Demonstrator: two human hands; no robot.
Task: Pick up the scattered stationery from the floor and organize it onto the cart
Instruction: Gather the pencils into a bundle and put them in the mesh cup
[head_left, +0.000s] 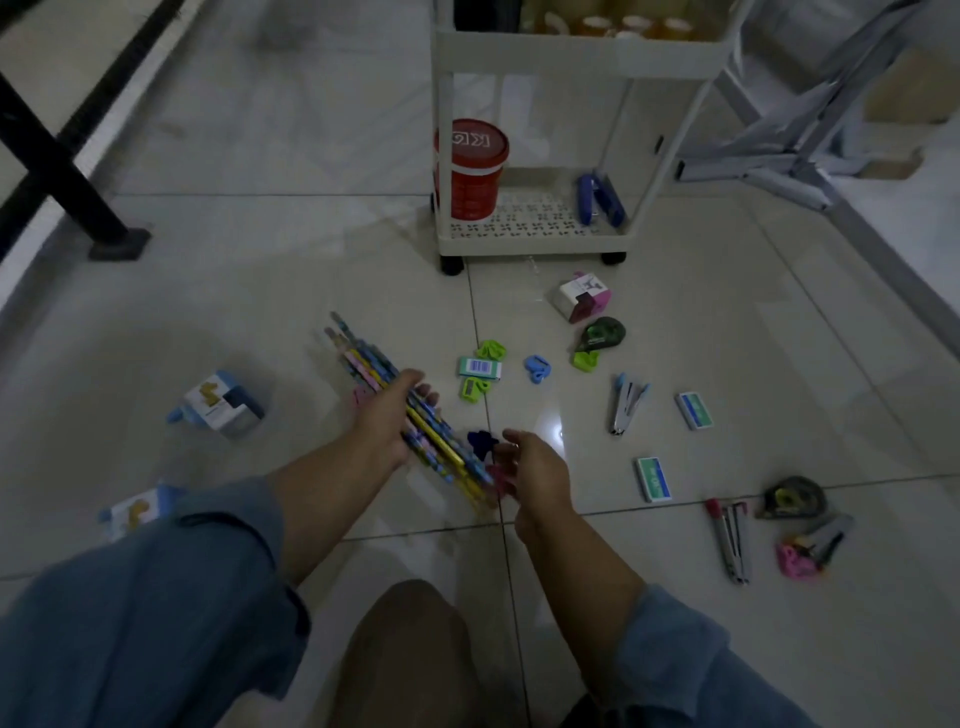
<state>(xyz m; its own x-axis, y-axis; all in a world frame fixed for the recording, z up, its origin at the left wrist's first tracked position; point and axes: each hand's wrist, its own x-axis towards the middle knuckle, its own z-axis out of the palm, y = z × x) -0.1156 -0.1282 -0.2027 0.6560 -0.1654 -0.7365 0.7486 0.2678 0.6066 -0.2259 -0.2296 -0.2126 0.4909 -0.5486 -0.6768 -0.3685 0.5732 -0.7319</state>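
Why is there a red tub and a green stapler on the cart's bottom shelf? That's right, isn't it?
Not quite. The head view shows that the stapler on the cart's bottom shelf is blue, not green. The red tub does stand on that shelf, just as you said.

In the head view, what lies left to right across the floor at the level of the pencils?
From the left: blue-and-white box → pencil bundle → barcode-labelled box → blue clip → light-blue stapler → green-labelled box.
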